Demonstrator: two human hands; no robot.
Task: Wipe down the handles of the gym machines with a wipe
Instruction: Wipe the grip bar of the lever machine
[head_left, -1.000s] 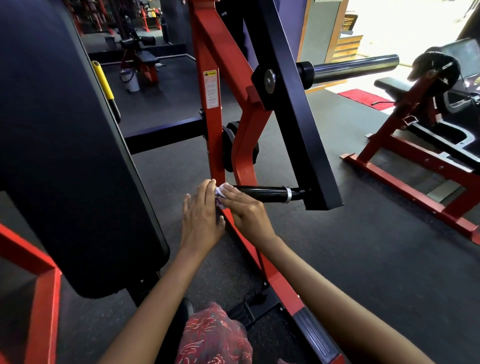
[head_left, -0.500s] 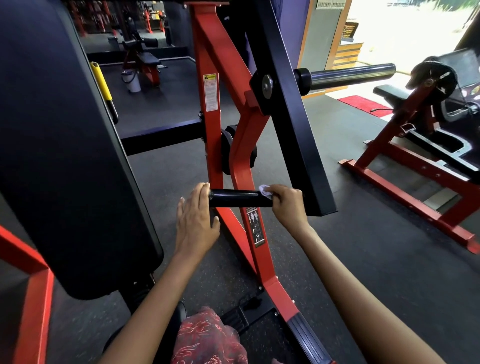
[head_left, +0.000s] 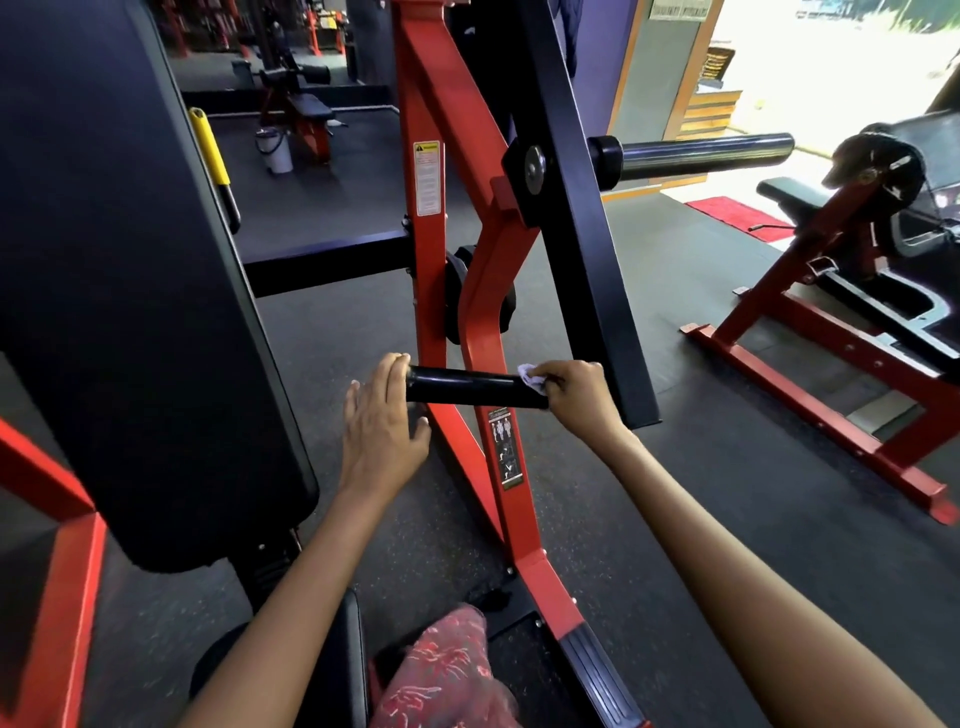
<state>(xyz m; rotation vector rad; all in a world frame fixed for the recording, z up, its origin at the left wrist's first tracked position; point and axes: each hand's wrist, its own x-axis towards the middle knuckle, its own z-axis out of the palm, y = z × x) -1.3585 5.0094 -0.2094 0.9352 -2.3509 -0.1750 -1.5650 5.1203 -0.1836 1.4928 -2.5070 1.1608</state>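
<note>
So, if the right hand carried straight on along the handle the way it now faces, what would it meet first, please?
Gripping the wipe on the black handle, the right hand points away from the left hand; it would probably meet the black arm first, though depth is unclear.

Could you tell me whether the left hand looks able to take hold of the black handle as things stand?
Probably yes: the left hand already rests its straight fingers against the free end of the black handle, with nothing between them; the right hand holds the wipe at the far end.

warning label (head_left: 427, 177) on red frame (head_left: 431, 291), wording unreadable
</note>
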